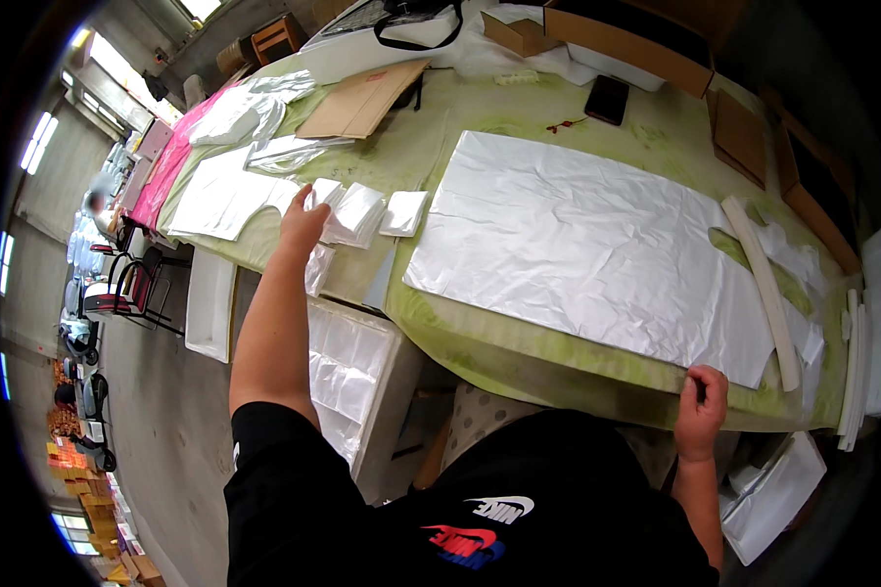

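Note:
A large white plastic sheet (568,249) with a curved cut-out at its right end lies flat and wrinkled across the green-covered table. My left hand (303,223) reaches out to a row of small folded white plastic packets, its thumb and forefinger closed on the nearest packet (325,194). To the right of that one lie another folded packet (355,215) and a smaller square packet (404,213). At the table's front edge, my right hand (702,411) is curled with its fingertips beside the sheet's lower edge. Whatever its fingers hold, if anything, is hidden.
A long pale strip (762,293) lies over the sheet's right end. More white plastic (230,196) is spread at left, near flat cardboard (362,98). Behind are a black phone (607,100) and a cardboard box (636,44). A white bin (352,367) stands below the table edge.

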`<move>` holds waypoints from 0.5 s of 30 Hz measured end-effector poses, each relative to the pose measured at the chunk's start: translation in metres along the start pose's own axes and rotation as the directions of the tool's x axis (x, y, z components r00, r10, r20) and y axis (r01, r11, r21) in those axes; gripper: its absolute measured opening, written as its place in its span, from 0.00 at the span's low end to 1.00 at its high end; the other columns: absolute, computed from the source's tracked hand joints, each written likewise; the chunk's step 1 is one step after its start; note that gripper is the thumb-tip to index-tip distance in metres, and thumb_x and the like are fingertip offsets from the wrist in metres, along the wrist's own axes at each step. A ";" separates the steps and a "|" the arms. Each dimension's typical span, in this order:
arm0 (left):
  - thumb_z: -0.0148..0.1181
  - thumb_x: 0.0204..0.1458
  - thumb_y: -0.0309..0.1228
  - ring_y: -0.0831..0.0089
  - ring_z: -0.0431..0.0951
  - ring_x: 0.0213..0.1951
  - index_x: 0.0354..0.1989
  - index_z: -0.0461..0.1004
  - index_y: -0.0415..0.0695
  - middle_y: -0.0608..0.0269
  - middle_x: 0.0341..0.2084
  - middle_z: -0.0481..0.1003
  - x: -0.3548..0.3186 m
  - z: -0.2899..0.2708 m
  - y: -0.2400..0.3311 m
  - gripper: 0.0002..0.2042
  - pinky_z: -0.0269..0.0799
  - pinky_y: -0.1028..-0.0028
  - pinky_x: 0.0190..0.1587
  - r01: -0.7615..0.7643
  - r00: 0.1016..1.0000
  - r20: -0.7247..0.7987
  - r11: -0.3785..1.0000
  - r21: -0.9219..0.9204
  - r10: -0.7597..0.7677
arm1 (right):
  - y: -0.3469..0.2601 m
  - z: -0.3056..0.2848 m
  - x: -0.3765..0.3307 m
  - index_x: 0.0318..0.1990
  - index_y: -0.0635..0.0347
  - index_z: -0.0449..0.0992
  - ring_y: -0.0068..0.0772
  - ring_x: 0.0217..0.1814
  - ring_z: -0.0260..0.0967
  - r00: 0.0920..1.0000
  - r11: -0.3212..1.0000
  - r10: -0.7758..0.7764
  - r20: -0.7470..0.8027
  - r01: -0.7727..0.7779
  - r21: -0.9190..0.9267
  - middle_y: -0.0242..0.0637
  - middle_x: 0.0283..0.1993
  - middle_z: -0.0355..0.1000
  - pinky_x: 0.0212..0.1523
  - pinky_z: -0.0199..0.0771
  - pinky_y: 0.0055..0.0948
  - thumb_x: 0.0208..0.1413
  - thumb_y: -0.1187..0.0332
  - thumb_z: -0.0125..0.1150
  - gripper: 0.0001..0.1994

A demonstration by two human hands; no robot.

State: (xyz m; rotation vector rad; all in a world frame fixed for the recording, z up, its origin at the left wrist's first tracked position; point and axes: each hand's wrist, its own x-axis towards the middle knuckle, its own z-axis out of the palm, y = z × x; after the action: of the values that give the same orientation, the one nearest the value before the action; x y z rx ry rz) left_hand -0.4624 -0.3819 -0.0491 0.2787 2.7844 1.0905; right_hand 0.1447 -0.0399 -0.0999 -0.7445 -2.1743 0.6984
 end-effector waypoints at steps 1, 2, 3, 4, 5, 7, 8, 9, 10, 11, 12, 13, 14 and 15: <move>0.68 0.48 0.46 0.55 0.61 0.72 0.72 0.64 0.49 0.45 0.71 0.61 0.004 0.000 -0.013 0.40 0.55 0.58 0.72 -0.064 0.994 -0.089 0.997 -0.043 0.060 | -0.002 0.000 0.003 0.44 0.65 0.74 0.34 0.46 0.69 1.000 1.000 -0.010 0.014 0.010 -0.004 0.39 0.45 0.71 0.52 0.71 0.29 0.59 0.82 0.57 0.08; 0.68 0.48 0.45 0.55 0.60 0.72 0.72 0.65 0.49 0.46 0.71 0.62 0.008 0.002 -0.028 0.40 0.55 0.58 0.72 -0.131 0.976 -0.183 0.988 -0.080 0.115 | -0.003 0.000 0.006 0.44 0.65 0.74 0.34 0.46 0.70 0.999 1.000 -0.022 0.028 0.022 -0.005 0.39 0.45 0.72 0.52 0.71 0.29 0.58 0.83 0.57 0.08; 0.68 0.48 0.45 0.54 0.59 0.73 0.71 0.65 0.49 0.46 0.71 0.62 0.012 0.002 -0.041 0.39 0.54 0.58 0.72 -0.200 0.946 -0.279 0.974 -0.108 0.164 | -0.002 0.000 0.006 0.44 0.65 0.75 0.34 0.46 0.70 0.999 1.000 -0.020 0.031 0.020 0.005 0.39 0.45 0.72 0.51 0.71 0.29 0.58 0.83 0.57 0.08; 0.68 0.48 0.44 0.52 0.58 0.72 0.67 0.70 0.50 0.49 0.70 0.63 -0.008 0.017 -0.005 0.35 0.53 0.56 0.72 -0.193 0.899 -0.375 0.973 0.125 0.227 | -0.001 -0.001 0.004 0.44 0.64 0.75 0.34 0.46 0.70 1.000 1.000 -0.006 0.017 0.006 -0.017 0.39 0.45 0.72 0.51 0.71 0.30 0.58 0.83 0.57 0.08; 0.68 0.48 0.43 0.53 0.59 0.71 0.66 0.71 0.50 0.52 0.69 0.64 -0.028 0.020 0.009 0.34 0.53 0.55 0.71 -0.332 0.853 -0.336 0.912 0.242 0.399 | -0.001 -0.001 0.005 0.44 0.64 0.75 0.34 0.46 0.70 1.000 1.000 -0.006 0.016 0.006 -0.015 0.40 0.44 0.72 0.51 0.71 0.30 0.58 0.83 0.57 0.08; 0.69 0.47 0.43 0.54 0.61 0.69 0.63 0.73 0.51 0.56 0.68 0.65 -0.063 0.025 0.028 0.32 0.53 0.54 0.71 -0.560 0.695 -0.202 0.695 0.450 0.690 | 0.000 0.001 0.006 0.44 0.64 0.75 0.35 0.46 0.70 1.000 1.000 -0.024 0.018 0.024 -0.020 0.40 0.44 0.72 0.51 0.71 0.30 0.57 0.83 0.57 0.08; 0.70 0.46 0.42 0.55 0.62 0.68 0.62 0.74 0.52 0.59 0.67 0.66 -0.082 0.035 0.046 0.30 0.53 0.54 0.71 -0.622 0.661 -0.087 0.609 0.493 0.745 | 0.000 0.001 0.005 0.43 0.64 0.75 0.35 0.46 0.70 1.000 0.999 -0.027 0.012 0.027 -0.029 0.40 0.44 0.71 0.51 0.71 0.30 0.57 0.83 0.57 0.08; 0.70 0.46 0.41 0.55 0.63 0.67 0.60 0.75 0.53 0.62 0.65 0.68 -0.100 0.043 0.064 0.29 0.52 0.54 0.71 -0.675 0.622 0.029 0.518 0.525 0.782 | -0.001 0.001 0.006 0.43 0.64 0.75 0.35 0.46 0.70 0.999 0.999 -0.033 0.011 0.033 -0.039 0.40 0.44 0.72 0.51 0.71 0.30 0.57 0.83 0.57 0.08; 0.68 0.46 0.37 0.57 0.62 0.68 0.63 0.74 0.53 0.65 0.66 0.68 -0.111 0.050 0.078 0.30 0.48 0.53 0.73 -0.664 0.661 0.148 0.481 0.573 0.736 | -0.004 0.002 0.007 0.43 0.64 0.75 0.36 0.46 0.70 0.999 0.998 -0.040 0.010 0.041 -0.046 0.40 0.44 0.72 0.51 0.71 0.30 0.57 0.83 0.57 0.08; 0.66 0.46 0.34 0.59 0.62 0.68 0.61 0.75 0.53 0.66 0.63 0.70 -0.117 0.053 0.087 0.28 0.47 0.54 0.73 -0.698 0.647 0.231 0.444 0.562 0.726 | -0.006 0.002 0.008 0.43 0.64 0.75 0.36 0.46 0.70 0.999 0.997 -0.048 0.011 0.049 -0.052 0.40 0.44 0.72 0.51 0.71 0.30 0.57 0.83 0.57 0.08; 0.64 0.47 0.32 0.61 0.64 0.67 0.60 0.75 0.53 0.65 0.62 0.72 -0.116 0.058 0.091 0.27 0.46 0.55 0.73 -0.683 0.687 0.289 0.456 0.570 0.667 | -0.006 0.002 0.007 0.43 0.64 0.75 0.36 0.46 0.70 0.999 0.998 -0.036 0.013 0.037 -0.052 0.40 0.44 0.72 0.51 0.71 0.31 0.57 0.83 0.57 0.08; 0.63 0.47 0.31 0.63 0.65 0.67 0.59 0.76 0.52 0.65 0.60 0.73 -0.115 0.063 0.095 0.26 0.46 0.55 0.74 -0.669 0.718 0.344 0.465 0.579 0.604 | -0.005 0.002 0.007 0.43 0.64 0.75 0.36 0.46 0.70 1.000 0.998 -0.024 0.012 0.025 -0.051 0.40 0.44 0.72 0.52 0.71 0.31 0.57 0.83 0.57 0.08; 0.63 0.47 0.30 0.63 0.67 0.66 0.58 0.76 0.52 0.65 0.58 0.74 -0.116 0.068 0.096 0.25 0.47 0.56 0.73 -0.672 0.716 0.341 0.469 0.573 0.609 | -0.003 0.002 0.007 0.43 0.64 0.75 0.37 0.47 0.70 1.000 0.999 -0.012 0.011 0.013 -0.051 0.40 0.44 0.72 0.52 0.71 0.31 0.57 0.83 0.58 0.08; 0.63 0.47 0.29 0.64 0.68 0.65 0.57 0.76 0.51 0.65 0.57 0.75 -0.116 0.073 0.095 0.24 0.48 0.56 0.73 -0.675 0.714 0.339 0.473 0.566 0.613 | -0.002 0.002 0.006 0.43 0.64 0.75 0.37 0.47 0.70 1.000 0.999 -0.019 0.011 0.019 -0.051 0.40 0.44 0.72 0.52 0.71 0.31 0.57 0.82 0.58 0.08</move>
State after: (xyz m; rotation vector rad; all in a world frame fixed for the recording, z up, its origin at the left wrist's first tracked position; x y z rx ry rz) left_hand -0.3232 -0.2910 -0.0301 1.5350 2.8968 0.0293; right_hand 0.1387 -0.0380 -0.0970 -0.7466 -2.2129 0.6408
